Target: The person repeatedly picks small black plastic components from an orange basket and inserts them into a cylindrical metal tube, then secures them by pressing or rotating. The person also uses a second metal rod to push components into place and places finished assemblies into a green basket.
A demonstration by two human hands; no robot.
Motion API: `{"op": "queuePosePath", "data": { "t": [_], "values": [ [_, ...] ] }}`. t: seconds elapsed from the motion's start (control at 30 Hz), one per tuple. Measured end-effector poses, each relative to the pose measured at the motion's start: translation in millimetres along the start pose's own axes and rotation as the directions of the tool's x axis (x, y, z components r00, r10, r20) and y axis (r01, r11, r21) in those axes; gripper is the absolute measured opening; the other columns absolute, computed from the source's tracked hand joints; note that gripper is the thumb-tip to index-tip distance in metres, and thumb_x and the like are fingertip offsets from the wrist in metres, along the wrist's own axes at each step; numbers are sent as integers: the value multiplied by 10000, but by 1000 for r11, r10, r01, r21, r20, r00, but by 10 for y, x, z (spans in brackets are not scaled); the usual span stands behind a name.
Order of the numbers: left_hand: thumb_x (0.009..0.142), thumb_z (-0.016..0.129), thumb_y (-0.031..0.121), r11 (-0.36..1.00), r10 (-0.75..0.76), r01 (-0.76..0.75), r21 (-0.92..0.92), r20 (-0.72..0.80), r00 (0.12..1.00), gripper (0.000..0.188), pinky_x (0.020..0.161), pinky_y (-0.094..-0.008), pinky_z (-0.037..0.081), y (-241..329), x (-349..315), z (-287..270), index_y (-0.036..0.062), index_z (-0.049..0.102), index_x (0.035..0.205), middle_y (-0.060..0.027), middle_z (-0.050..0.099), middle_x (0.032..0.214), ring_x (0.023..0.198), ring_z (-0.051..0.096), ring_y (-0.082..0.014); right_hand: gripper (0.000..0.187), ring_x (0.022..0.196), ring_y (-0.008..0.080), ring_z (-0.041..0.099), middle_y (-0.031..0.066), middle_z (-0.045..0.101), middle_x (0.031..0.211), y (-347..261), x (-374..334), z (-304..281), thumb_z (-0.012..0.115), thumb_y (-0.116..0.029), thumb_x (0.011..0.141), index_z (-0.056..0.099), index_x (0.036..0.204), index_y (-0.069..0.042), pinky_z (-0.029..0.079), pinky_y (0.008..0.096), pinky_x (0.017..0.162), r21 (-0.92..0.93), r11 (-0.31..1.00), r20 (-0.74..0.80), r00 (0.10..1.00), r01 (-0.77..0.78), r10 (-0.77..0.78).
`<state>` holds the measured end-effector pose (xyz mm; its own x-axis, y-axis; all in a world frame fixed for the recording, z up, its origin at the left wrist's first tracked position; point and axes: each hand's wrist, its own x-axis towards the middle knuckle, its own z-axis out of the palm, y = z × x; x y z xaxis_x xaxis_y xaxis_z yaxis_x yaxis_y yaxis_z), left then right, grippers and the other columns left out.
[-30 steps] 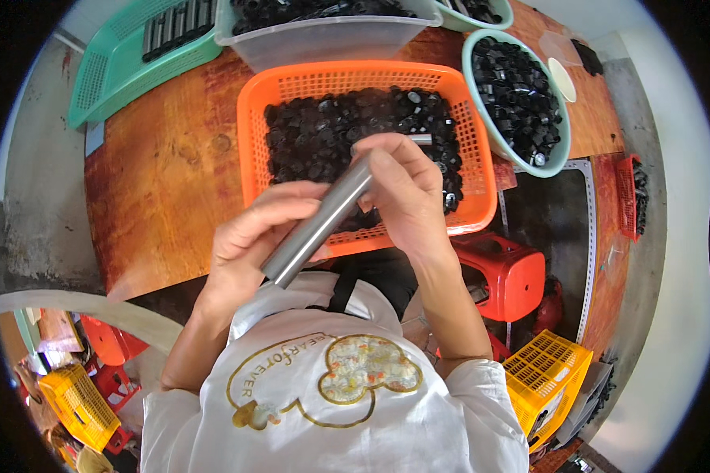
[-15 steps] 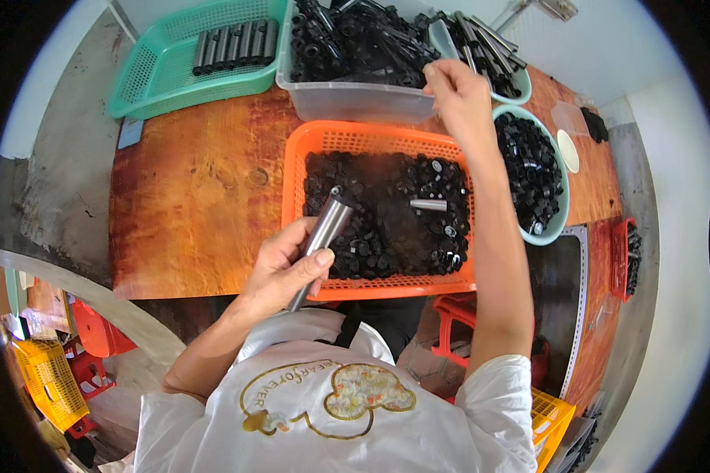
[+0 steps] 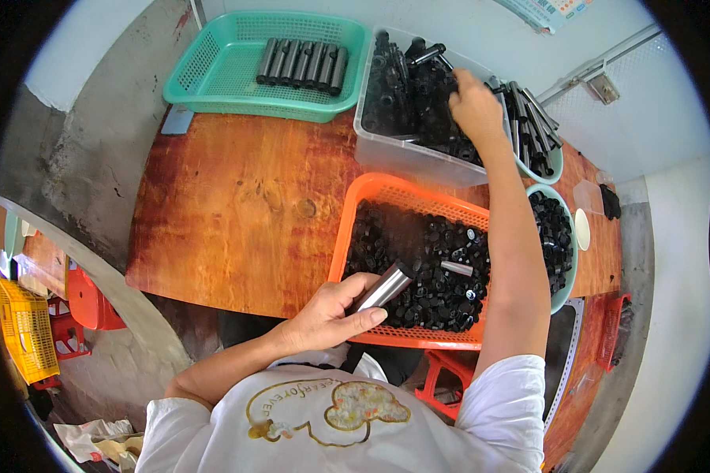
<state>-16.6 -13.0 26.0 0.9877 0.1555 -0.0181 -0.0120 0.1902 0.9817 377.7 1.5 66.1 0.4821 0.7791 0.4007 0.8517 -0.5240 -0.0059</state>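
Observation:
My left hand (image 3: 331, 310) is wrapped round a shiny metal tube (image 3: 384, 285) with a dark end, tilted up over the near side of an orange basket (image 3: 363, 188). Small black plastic caps (image 3: 418, 307) fill that basket, and a short silver tube (image 3: 457, 269) lies on top of them. My right hand (image 3: 479, 110) reaches into a clear plastic bin (image 3: 418, 158) of black tubular parts (image 3: 402, 102). Its fingers are pinched at the end of a black tubular part (image 3: 427, 54); the fingertips are partly hidden.
At the back left a green basket (image 3: 213, 106) holds a row of dark metal tubes (image 3: 304, 65). To the right stand a bowl of long tubes (image 3: 532, 126) and a bowl of black caps (image 3: 551, 236). A red stool (image 3: 442, 386) sits below the wooden table (image 3: 229, 213).
The view has turned, so the table items sit further right and lower. My right hand has moved from the bin's near rim into its parts. My left hand still holds the metal tube.

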Motion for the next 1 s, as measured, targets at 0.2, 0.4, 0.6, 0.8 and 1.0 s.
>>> {"op": "queuePosePath", "data": {
  "t": [0.2, 0.4, 0.6, 0.8, 1.0],
  "values": [
    [965, 588, 284, 983, -73, 72, -171, 4, 997, 418, 588, -231, 434, -27, -40, -12, 3, 473, 1252, 7, 523, 793, 666, 500, -47, 292, 742, 165, 625, 65, 660, 846, 105, -120, -812, 643, -150, 874, 637, 1151, -57, 494, 277, 668, 459, 885, -431, 891, 81, 142],
    [885, 646, 217, 938, 7, -75, -338, -199, 980, 301, 538, -261, 459, 64, 59, 7, 44, 474, 1061, -102, 590, 846, 604, 564, -147, 324, 696, 39, 553, -14, 633, 872, -463, -1033, -1479, 620, -83, 872, 625, 1189, -16, 426, 171, 587, 931, 296, 179, 975, -211, 131],
    [898, 664, 232, 883, -60, -92, -460, -306, 950, 273, 478, -233, 463, 158, 233, 68, 32, 546, 1042, -86, 605, 837, 557, 571, -125, 234, 750, 22, 550, -20, 630, 891, -1279, -1812, -1260, 643, -69, 881, 597, 1106, -24, 431, 171, 604, 926, 212, 337, 936, -311, -100],
    [853, 728, 143, 863, -138, 5, -505, -226, 964, 303, 484, -208, 455, 150, 201, 210, 49, 574, 1096, -5, 597, 839, 564, 542, -67, 244, 778, 33, 550, 13, 629, 943, -1407, -2078, -1208, 635, -56, 894, 600, 1128, 5, 439, 181, 637, 934, 157, 321, 946, -322, 34],
    [864, 704, 114, 833, -94, -114, -542, -342, 935, 255, 482, -212, 452, 92, 196, 232, 54, 578, 1078, -17, 618, 866, 561, 544, -76, 396, 759, 89, 578, 77, 625, 941, -1391, -2455, -1164, 666, -104, 887, 507, 1222, 37, 499, 239, 630, 959, 98, 262, 964, -266, 51]
  ]
}}
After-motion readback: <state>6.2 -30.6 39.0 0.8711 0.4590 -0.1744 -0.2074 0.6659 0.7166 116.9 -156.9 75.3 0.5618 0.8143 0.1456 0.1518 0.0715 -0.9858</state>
